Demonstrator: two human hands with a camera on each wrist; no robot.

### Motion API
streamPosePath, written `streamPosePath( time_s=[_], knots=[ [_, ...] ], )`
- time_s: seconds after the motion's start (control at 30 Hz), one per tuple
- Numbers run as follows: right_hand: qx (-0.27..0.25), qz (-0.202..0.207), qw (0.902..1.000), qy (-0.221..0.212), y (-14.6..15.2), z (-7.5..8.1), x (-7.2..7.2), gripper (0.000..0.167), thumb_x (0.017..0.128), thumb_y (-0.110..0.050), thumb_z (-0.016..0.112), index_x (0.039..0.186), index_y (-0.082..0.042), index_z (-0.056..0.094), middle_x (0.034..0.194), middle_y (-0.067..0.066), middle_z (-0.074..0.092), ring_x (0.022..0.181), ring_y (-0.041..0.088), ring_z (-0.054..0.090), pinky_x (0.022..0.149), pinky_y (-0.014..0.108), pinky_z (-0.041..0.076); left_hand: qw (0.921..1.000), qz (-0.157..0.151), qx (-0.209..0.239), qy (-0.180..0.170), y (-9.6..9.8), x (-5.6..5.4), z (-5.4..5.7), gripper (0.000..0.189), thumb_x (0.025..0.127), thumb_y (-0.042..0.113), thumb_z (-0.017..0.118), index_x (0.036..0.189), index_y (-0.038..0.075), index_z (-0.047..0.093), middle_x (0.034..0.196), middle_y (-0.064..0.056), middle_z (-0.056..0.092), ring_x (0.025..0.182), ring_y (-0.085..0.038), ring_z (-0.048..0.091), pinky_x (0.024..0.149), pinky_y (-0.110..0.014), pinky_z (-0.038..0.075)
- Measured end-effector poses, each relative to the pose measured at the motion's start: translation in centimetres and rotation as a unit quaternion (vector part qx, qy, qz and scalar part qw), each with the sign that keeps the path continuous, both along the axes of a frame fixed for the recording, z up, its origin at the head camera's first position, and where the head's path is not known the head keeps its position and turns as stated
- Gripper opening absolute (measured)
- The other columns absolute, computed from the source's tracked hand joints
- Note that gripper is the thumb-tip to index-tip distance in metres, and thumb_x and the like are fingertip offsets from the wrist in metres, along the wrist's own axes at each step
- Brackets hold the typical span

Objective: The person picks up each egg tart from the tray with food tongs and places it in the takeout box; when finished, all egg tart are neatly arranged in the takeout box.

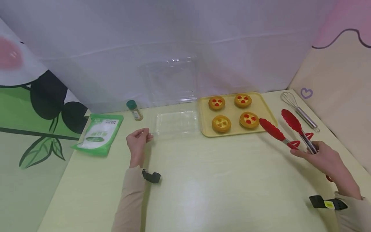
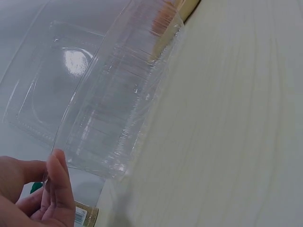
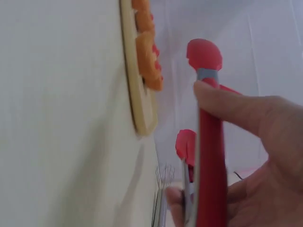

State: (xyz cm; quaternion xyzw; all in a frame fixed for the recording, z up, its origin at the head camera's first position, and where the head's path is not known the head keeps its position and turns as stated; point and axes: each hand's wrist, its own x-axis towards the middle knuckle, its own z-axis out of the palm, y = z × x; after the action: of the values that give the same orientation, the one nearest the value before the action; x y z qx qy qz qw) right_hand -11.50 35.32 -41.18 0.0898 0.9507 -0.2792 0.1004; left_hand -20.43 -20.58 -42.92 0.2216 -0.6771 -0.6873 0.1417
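Note:
A clear plastic clamshell box (image 1: pixel 176 124) stands with its lid raised against the backdrop. My left hand (image 1: pixel 138 140) pinches the box's near left corner between thumb and fingers, close up in the left wrist view (image 2: pixel 47 189). In my right hand (image 1: pixel 327 158) are red-tipped tongs (image 1: pixel 272 129), held above the table with their arms spread and nothing between the tips. Left of the tongs lies a yellow tray (image 1: pixel 263 108). Several egg tarts sit on it, most with red topping pieces, and the front right tart (image 1: pixel 249 120) is nearest the tongs.
A metal whisk (image 1: pixel 299 111) lies at the back right. Left of the box are a small green-capped seasoning bottle (image 1: pixel 135 111) and a green-and-white bag (image 1: pixel 99 134). A printed backdrop (image 1: pixel 116 74) rises behind the table and along its sides.

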Motion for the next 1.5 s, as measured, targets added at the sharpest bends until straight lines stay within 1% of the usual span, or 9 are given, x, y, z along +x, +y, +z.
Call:
streamPosePath(
  time_s=[0.13, 0.27, 0.4, 0.53, 0.63, 0.87, 1.07, 1.2, 1.5],
  knots=[
    [-0.015, 0.010, 0.9993, 0.031, -1.5, 0.8, -1.6, 0.088, 0.088, -0.057, 0.061, 0.133, 0.014, 0.036, 0.092, 0.018, 0.050, 0.080, 0.029, 0.048, 0.052, 0.028, 0.038, 1.0000, 0.000, 0.000, -0.005, 0.0, 0.1, 0.1, 0.027, 0.093, 0.009, 0.065, 0.112, -0.010, 0.064, 0.067, 0.005, 0.066, 0.057, -0.004, 0.064, 0.063, -0.017, 0.059],
    [-0.019, 0.010, 0.9984, 0.052, -3.0, 1.5, -3.2, 0.095, 0.087, -0.060, 0.062, 0.138, 0.015, 0.033, 0.094, 0.020, 0.050, 0.082, 0.031, 0.048, 0.049, 0.028, 0.039, 1.0000, -0.002, 0.002, -0.008, 0.0, 0.3, 0.1, 0.027, 0.094, 0.009, 0.064, 0.112, -0.011, 0.063, 0.066, 0.005, 0.065, 0.057, -0.004, 0.064, 0.064, -0.017, 0.059],
    [-0.023, 0.016, 0.9962, 0.082, -4.1, 2.1, -4.9, 0.088, 0.084, -0.061, 0.065, 0.131, 0.010, 0.042, 0.084, 0.014, 0.047, 0.072, 0.025, 0.045, 0.045, 0.029, 0.035, 1.0000, -0.004, -0.001, -0.006, 0.0, 0.3, 0.1, 0.026, 0.094, 0.009, 0.064, 0.112, -0.011, 0.064, 0.066, 0.005, 0.065, 0.057, -0.004, 0.064, 0.063, -0.017, 0.059],
    [-0.021, 0.032, 0.9931, 0.111, -4.9, 2.8, -6.7, 0.068, 0.084, -0.060, 0.066, 0.107, 0.002, 0.052, 0.074, 0.008, 0.044, 0.062, 0.021, 0.040, 0.041, 0.030, 0.032, 1.0000, -0.001, -0.001, 0.003, 0.1, 0.2, 0.1, 0.024, 0.094, 0.007, 0.063, 0.110, -0.011, 0.064, 0.067, 0.003, 0.066, 0.057, -0.004, 0.064, 0.062, -0.017, 0.059],
    [-0.023, 0.042, 0.9908, 0.127, -5.2, 3.3, -8.1, 0.060, 0.084, -0.059, 0.067, 0.087, -0.003, 0.045, 0.068, 0.005, 0.040, 0.056, 0.019, 0.035, 0.038, 0.031, 0.030, 1.0000, 0.001, 0.001, 0.007, 0.2, 0.1, 0.1, 0.024, 0.093, 0.006, 0.063, 0.109, -0.011, 0.064, 0.066, 0.004, 0.066, 0.056, -0.004, 0.064, 0.062, -0.018, 0.059],
    [0.006, 0.067, 0.9902, 0.122, -5.6, 4.0, -11.2, 0.062, 0.083, -0.058, 0.069, 0.088, -0.001, 0.044, 0.071, 0.007, 0.044, 0.062, 0.021, 0.040, 0.048, 0.031, 0.030, 1.0000, 0.002, 0.000, 0.003, 0.2, 0.1, 0.0, 0.024, 0.093, 0.007, 0.063, 0.110, -0.011, 0.065, 0.068, 0.003, 0.065, 0.056, -0.004, 0.064, 0.061, -0.017, 0.059],
    [0.041, 0.091, 0.9903, 0.097, -6.0, 4.6, -13.2, 0.064, 0.081, -0.059, 0.070, 0.087, 0.000, 0.048, 0.067, 0.005, 0.037, 0.064, 0.022, 0.042, 0.050, 0.030, 0.030, 1.0000, 0.004, -0.005, 0.000, 0.2, 0.2, 0.0, 0.023, 0.094, 0.007, 0.063, 0.110, -0.009, 0.065, 0.072, 0.000, 0.066, 0.057, -0.004, 0.065, 0.062, -0.018, 0.059],
    [0.053, 0.100, 0.9896, 0.088, -5.9, 4.6, -14.2, 0.062, 0.081, -0.057, 0.072, 0.086, 0.001, 0.048, 0.065, 0.004, 0.034, 0.063, 0.021, 0.041, 0.050, 0.029, 0.030, 1.0000, 0.007, -0.007, -0.001, 0.4, 0.2, 0.2, 0.023, 0.094, 0.007, 0.063, 0.109, -0.010, 0.065, 0.072, -0.001, 0.067, 0.056, -0.004, 0.064, 0.061, -0.018, 0.059],
    [0.049, 0.099, 0.9909, 0.077, -5.7, 3.9, -15.4, 0.057, 0.080, -0.047, 0.075, 0.066, -0.009, 0.034, 0.059, -0.003, 0.025, 0.053, 0.014, 0.028, 0.047, 0.027, 0.025, 0.9999, 0.007, -0.012, -0.006, 0.8, 0.1, -0.1, 0.022, 0.094, 0.008, 0.063, 0.108, -0.008, 0.066, 0.073, -0.003, 0.067, 0.057, -0.003, 0.064, 0.062, -0.018, 0.060]
  ],
)
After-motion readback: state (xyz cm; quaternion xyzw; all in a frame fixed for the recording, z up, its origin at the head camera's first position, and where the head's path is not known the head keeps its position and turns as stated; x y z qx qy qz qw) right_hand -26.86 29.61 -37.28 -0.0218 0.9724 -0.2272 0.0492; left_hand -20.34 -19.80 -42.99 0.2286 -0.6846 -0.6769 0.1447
